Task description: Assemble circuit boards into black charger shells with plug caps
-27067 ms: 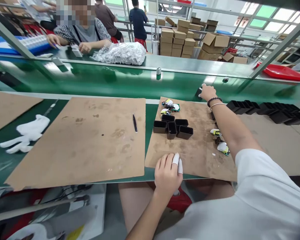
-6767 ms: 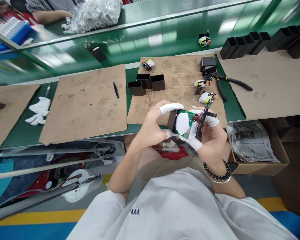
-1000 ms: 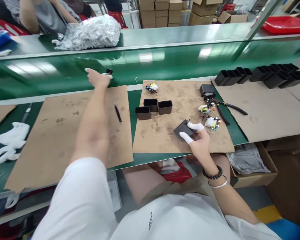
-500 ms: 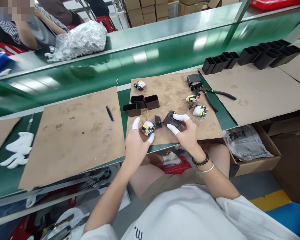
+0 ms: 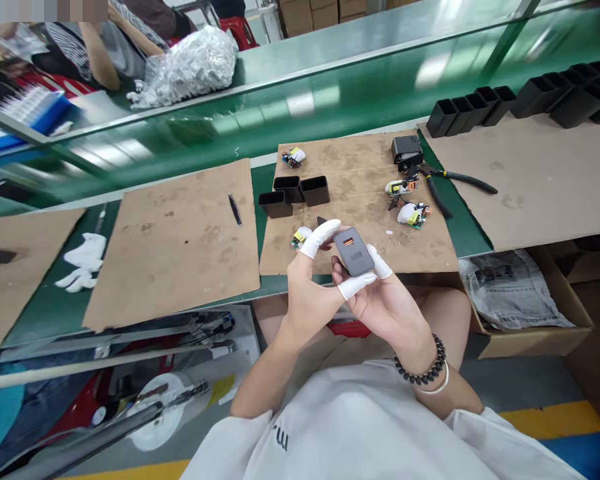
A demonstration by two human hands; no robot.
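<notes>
A dark block, its orange port towards me, is over the near edge of the cardboard, pinched by my left hand and gripped by my right hand. I'm probably seating or checking that face; next should call for even pressure. A circuit board and black casings lie beyond.

head view | head-worn | faces forward, down | near; left hand, right hand, workbench below
</notes>
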